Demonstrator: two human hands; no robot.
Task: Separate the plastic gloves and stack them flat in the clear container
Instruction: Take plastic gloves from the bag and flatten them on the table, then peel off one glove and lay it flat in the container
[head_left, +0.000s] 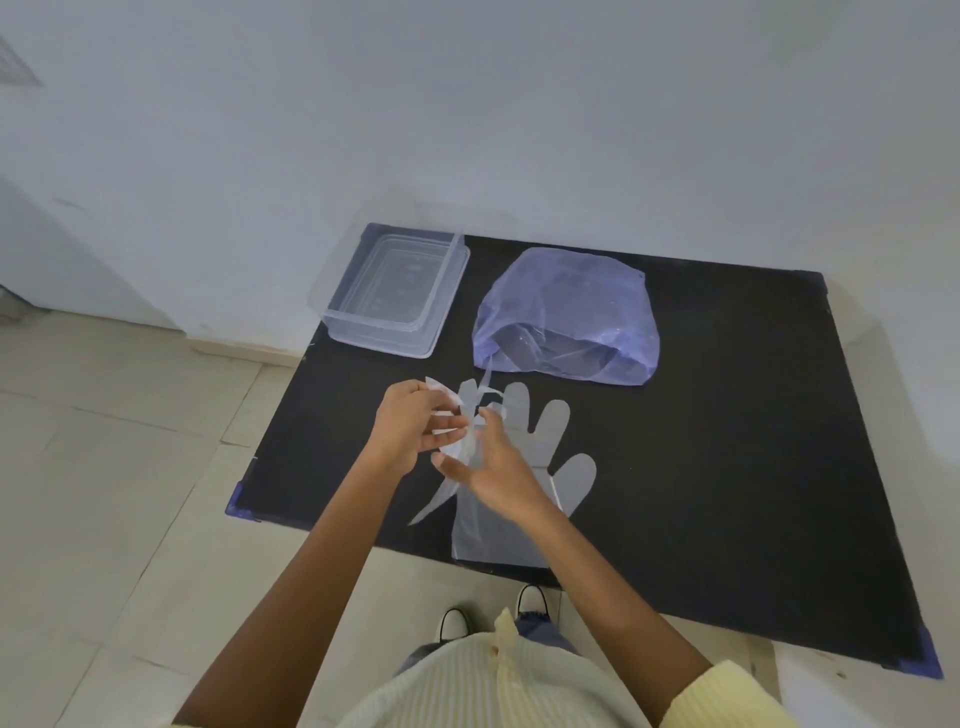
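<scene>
A thin see-through plastic glove (540, 441) lies flat on the black table (727, 467), fingers pointing away from me, cuff at the near edge. Above its left side my left hand (410, 428) pinches a second, crumpled plastic glove (457, 452) that hangs between both hands. My right hand (493, 467) grips the same crumpled glove from the right, fingers spread over it. The clear container (395, 293) stands at the table's far left corner, with nothing visible inside.
A blue-tinted plastic bag (566, 317) lies at the back middle, mouth open toward me, with more clear plastic inside. A white wall runs behind the table. Tiled floor lies to the left, and my shoes (493, 613) show under the near edge.
</scene>
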